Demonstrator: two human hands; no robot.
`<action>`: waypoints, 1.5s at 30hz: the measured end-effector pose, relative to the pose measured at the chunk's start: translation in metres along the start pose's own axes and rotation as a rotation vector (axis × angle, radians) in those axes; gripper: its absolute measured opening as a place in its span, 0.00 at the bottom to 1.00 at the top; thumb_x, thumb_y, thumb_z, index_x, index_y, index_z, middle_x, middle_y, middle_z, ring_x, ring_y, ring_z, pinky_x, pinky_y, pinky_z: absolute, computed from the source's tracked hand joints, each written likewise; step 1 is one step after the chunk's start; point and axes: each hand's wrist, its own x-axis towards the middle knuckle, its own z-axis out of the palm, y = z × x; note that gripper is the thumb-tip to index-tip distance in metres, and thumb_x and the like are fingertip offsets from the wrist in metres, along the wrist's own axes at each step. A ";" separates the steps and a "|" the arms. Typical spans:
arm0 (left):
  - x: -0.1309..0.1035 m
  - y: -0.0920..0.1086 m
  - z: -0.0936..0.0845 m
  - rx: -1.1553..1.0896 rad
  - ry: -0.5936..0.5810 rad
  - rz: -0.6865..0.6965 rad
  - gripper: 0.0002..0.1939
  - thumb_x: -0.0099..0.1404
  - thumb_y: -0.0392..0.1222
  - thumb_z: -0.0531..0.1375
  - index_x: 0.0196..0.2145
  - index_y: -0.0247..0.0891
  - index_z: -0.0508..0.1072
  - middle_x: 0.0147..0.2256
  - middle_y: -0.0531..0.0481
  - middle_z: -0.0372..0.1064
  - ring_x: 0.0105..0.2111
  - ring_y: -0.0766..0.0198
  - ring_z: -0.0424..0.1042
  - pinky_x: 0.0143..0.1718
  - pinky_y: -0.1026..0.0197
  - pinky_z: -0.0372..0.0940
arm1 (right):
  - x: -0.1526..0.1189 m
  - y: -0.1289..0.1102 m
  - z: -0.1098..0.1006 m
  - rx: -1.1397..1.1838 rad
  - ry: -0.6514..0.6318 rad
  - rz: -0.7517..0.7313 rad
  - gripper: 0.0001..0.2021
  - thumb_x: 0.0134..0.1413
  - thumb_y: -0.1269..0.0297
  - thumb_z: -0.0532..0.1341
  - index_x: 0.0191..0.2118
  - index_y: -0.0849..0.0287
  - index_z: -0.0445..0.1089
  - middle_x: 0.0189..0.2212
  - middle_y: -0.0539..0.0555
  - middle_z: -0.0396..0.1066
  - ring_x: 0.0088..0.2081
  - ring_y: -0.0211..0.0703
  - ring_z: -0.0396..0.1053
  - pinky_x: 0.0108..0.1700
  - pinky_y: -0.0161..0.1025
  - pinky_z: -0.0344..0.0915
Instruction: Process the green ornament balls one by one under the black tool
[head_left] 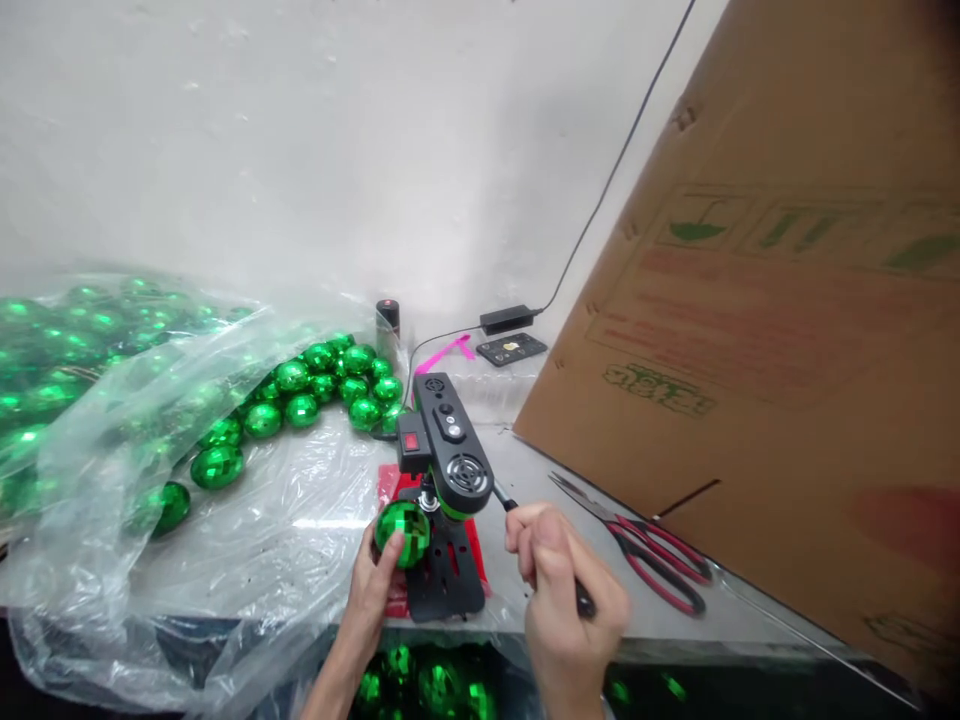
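Observation:
A shiny green faceted ball [403, 533] is held in my left hand [373, 575], against the near left side of a small black machine [454, 440]. The machine has a red switch and stands on a slotted black base plate [447, 580] over red material. My right hand [562, 590] is wrapped round the black grip of a lever [507, 500] that sticks out from the machine's right side. My left thumb lies on the ball's front. The spot where ball and machine meet is partly hidden.
Many green balls [262, 420] lie on and under clear plastic sheeting [300, 540] at left. Red-handled scissors [660, 560] lie right of my right hand, beside a large cardboard box [720, 330]. Behind are a power adapter [508, 319], a phone-like item [511, 348] and a dark cylinder [388, 317].

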 end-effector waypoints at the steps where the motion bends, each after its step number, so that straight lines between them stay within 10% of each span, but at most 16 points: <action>1: -0.002 -0.001 0.001 0.100 0.007 0.060 0.41 0.55 0.68 0.75 0.58 0.39 0.77 0.56 0.38 0.83 0.60 0.39 0.80 0.66 0.41 0.72 | -0.001 0.000 0.000 -0.001 -0.006 -0.003 0.23 0.80 0.68 0.55 0.26 0.55 0.59 0.22 0.47 0.61 0.25 0.34 0.64 0.26 0.34 0.58; 11: -0.012 -0.006 0.013 0.590 -0.069 0.314 0.42 0.54 0.54 0.72 0.63 0.41 0.71 0.59 0.35 0.80 0.60 0.34 0.79 0.65 0.30 0.70 | -0.003 0.003 -0.004 -0.001 -0.053 -0.030 0.20 0.79 0.73 0.53 0.29 0.55 0.59 0.24 0.46 0.61 0.26 0.33 0.65 0.28 0.32 0.61; 45: -0.002 -0.031 0.031 0.506 -0.050 0.339 0.42 0.44 0.50 0.77 0.57 0.39 0.75 0.52 0.36 0.77 0.58 0.31 0.75 0.67 0.28 0.66 | -0.017 0.015 -0.006 0.008 -0.010 -0.122 0.19 0.75 0.79 0.53 0.30 0.56 0.61 0.22 0.46 0.59 0.26 0.35 0.65 0.27 0.34 0.61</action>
